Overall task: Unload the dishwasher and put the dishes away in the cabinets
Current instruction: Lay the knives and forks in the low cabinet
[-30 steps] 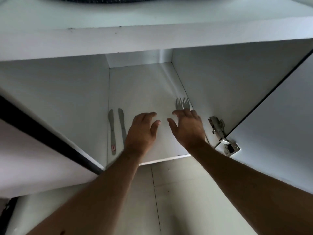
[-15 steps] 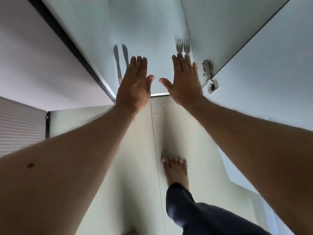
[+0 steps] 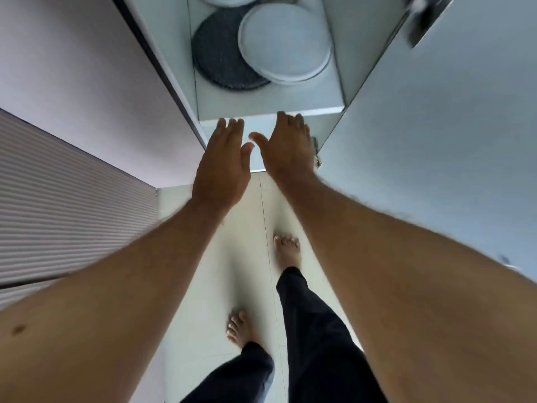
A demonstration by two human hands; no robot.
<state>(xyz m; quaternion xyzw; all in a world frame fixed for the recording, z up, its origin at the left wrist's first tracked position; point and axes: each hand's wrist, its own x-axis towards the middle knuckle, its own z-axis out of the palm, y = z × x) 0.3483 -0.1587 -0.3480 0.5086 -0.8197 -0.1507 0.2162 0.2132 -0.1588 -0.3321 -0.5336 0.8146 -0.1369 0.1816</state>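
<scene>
My left hand (image 3: 225, 164) and my right hand (image 3: 286, 145) are stretched out side by side in front of the open white cabinet (image 3: 270, 113), fingers apart and holding nothing. Their fingertips reach the front edge of a shelf. On that shelf lie a light grey plate (image 3: 284, 43) overlapping a dark speckled plate (image 3: 218, 58), with another pale plate (image 3: 223, 0) behind at the top edge. The lower shelf with the cutlery is hidden by my hands.
The open cabinet door (image 3: 436, 126) stands to the right, a hinge (image 3: 316, 161) beside my right wrist. A pale wall panel (image 3: 72, 82) and a ribbed surface (image 3: 58, 213) are on the left. My bare feet (image 3: 286, 250) stand on the light tiled floor (image 3: 232, 257).
My head rose and tilted, so the plate shelf came into view and the knives and forks dropped out of sight. Both hands drew back out of the cabinet, empty.
</scene>
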